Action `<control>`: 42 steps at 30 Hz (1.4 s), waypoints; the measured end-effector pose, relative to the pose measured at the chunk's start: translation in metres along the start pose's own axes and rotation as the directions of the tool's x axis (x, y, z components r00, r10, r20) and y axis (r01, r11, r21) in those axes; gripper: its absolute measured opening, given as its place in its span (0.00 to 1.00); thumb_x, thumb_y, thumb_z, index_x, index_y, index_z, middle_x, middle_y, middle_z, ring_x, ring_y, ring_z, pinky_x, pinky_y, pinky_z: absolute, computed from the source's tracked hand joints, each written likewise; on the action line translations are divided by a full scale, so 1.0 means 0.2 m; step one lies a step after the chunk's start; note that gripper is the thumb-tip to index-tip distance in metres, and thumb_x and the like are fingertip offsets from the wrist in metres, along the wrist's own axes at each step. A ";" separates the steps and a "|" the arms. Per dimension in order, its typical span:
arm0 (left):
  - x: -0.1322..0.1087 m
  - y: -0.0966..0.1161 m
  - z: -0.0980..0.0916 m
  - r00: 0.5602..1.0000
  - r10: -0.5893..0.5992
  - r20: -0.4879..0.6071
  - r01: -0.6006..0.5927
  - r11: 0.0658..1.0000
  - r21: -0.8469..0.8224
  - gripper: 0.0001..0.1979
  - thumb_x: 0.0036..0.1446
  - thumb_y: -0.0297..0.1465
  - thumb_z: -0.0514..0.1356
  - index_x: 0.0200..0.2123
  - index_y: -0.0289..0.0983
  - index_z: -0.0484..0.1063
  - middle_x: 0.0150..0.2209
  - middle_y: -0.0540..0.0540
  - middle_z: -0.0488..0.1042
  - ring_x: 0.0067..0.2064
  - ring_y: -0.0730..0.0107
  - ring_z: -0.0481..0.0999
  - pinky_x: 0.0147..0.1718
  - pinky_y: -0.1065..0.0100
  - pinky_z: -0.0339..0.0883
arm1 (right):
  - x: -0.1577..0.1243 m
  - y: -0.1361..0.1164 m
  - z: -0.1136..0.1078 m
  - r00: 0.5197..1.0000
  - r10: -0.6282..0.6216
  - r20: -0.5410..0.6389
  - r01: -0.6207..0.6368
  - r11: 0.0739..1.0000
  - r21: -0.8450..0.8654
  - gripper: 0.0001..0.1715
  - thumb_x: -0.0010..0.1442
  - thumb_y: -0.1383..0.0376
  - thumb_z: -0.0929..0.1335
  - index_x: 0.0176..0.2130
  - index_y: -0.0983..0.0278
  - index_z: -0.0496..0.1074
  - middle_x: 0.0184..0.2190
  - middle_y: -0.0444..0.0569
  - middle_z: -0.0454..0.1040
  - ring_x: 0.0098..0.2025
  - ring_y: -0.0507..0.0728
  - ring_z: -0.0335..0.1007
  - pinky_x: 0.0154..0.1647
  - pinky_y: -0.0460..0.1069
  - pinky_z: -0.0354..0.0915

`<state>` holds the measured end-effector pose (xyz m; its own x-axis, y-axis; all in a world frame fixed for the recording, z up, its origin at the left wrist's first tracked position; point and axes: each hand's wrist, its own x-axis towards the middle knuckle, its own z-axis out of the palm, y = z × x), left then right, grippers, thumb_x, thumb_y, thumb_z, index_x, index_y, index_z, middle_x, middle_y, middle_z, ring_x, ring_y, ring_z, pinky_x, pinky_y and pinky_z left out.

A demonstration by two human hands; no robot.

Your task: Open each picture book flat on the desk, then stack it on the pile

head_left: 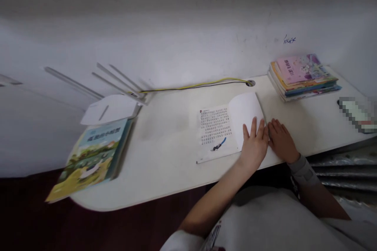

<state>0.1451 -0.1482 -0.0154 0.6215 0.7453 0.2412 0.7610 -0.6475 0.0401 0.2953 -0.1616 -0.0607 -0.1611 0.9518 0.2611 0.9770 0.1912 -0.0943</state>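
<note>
An open book (216, 127) lies on the white desk (165, 164), its left page printed with text and a small bird picture. The right-hand page (246, 113) is blank white and bows up slightly near the fold. My left hand (255, 143) rests on that blank page with fingers spread. Just right of the book, my right hand (281, 139) lies on the desk near the page's edge, fingers stretched out and nothing seen in them. A grey band circles my right wrist.
A stack of books (303, 76) stands at the back right, with a blurred-out phone-like object (357, 115) at the right edge. On the left are a white router (110, 108) with antennas and picture books (91, 155) overhanging the desk edge. A yellow cable (191, 85) runs along the wall.
</note>
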 end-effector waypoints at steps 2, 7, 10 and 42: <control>0.01 0.02 0.01 0.999 -0.022 0.032 0.022 1.000 0.007 0.22 0.63 0.26 0.50 0.60 0.35 0.63 0.65 0.36 0.56 0.68 0.43 0.45 0.59 0.34 0.50 | 0.00 -0.01 -0.01 1.000 0.000 0.003 0.000 1.000 0.001 0.31 0.59 0.69 0.59 0.60 0.77 0.58 0.62 0.69 0.58 0.66 0.68 0.51 0.62 0.62 0.53; 0.01 0.02 0.01 0.997 -0.052 0.051 0.053 0.999 -0.002 0.21 0.64 0.28 0.50 0.59 0.35 0.65 0.65 0.38 0.56 0.67 0.43 0.49 0.59 0.35 0.50 | 0.01 -0.02 -0.02 1.000 0.010 0.007 -0.010 1.000 0.004 0.29 0.60 0.70 0.59 0.59 0.78 0.60 0.62 0.68 0.60 0.65 0.68 0.53 0.62 0.60 0.55; 0.01 0.01 0.01 0.996 -0.066 0.056 0.067 0.998 -0.021 0.21 0.64 0.28 0.50 0.58 0.36 0.66 0.65 0.37 0.58 0.67 0.43 0.49 0.59 0.35 0.50 | 0.01 -0.02 -0.02 1.000 0.013 -0.001 -0.012 0.999 0.049 0.28 0.61 0.70 0.58 0.59 0.75 0.60 0.62 0.67 0.60 0.65 0.67 0.53 0.61 0.62 0.55; -0.04 0.00 0.04 0.991 -0.028 0.132 0.020 0.998 0.062 0.22 0.65 0.26 0.47 0.61 0.32 0.61 0.64 0.37 0.59 0.65 0.45 0.55 0.59 0.38 0.53 | 0.02 0.01 0.01 0.996 0.064 -0.067 -0.052 0.985 0.166 0.28 0.68 0.66 0.51 0.62 0.76 0.59 0.60 0.67 0.62 0.66 0.64 0.52 0.62 0.62 0.56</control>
<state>0.1421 -0.1524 -0.0247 0.6187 0.7779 0.1098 0.7836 -0.6211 -0.0153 0.2954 -0.1573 -0.0626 -0.0888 0.9439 0.3181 0.9474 0.1786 -0.2656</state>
